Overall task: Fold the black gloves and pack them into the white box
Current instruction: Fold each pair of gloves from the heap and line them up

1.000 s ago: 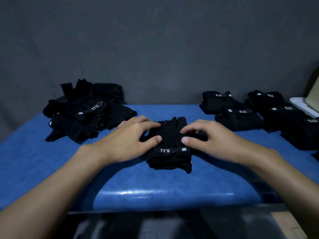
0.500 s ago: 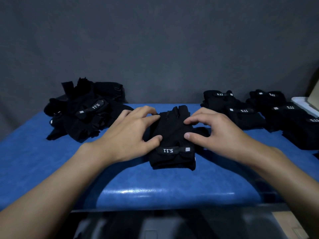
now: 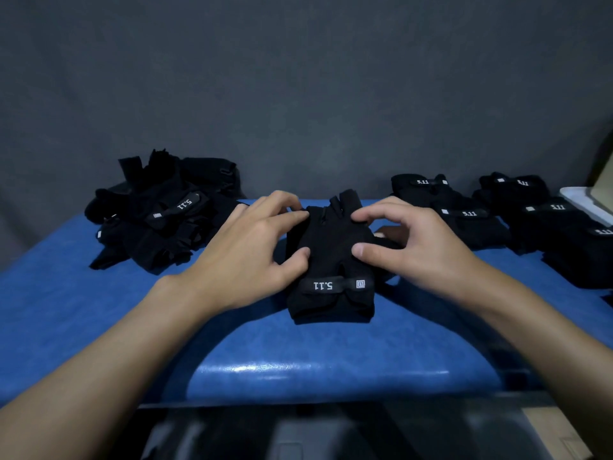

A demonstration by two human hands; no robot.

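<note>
The left hand (image 3: 252, 250) is laid on the left side of a black fabric glove (image 3: 331, 260). Its fingers are bent, and the edge of the glove is pinched between the thumb and the fingertips. The right hand (image 3: 418, 250) is placed on the right side in the same manner: the thumb is pressed on the middle of the cloth, and the curled fingers are set on the far part, near the short finger stubs. Both hands are therefore half closed and clamped on the same glove, one at each side, with the width of the glove between them.

The glove is found flat in the middle of a blue padded table (image 3: 298, 353), with the cuff turned toward the person. On its wrist strap the white "5.11" lettering is seen upside down. Whether a second glove is lying under it cannot be told.

At the left, near the far edge, a loose heap of unfolded black gloves (image 3: 159, 220) is seen. At the right, folded black glove bundles (image 3: 464, 220) are arranged in rows, each with its strap on top. Behind them, at the right border of the view, only a corner of the white box (image 3: 583, 204) is shown, just beside a brown cardboard flap (image 3: 603, 180). The table is backed by a plain grey wall (image 3: 298, 94), and a shine of light is reflected on the near edge of the table.
</note>
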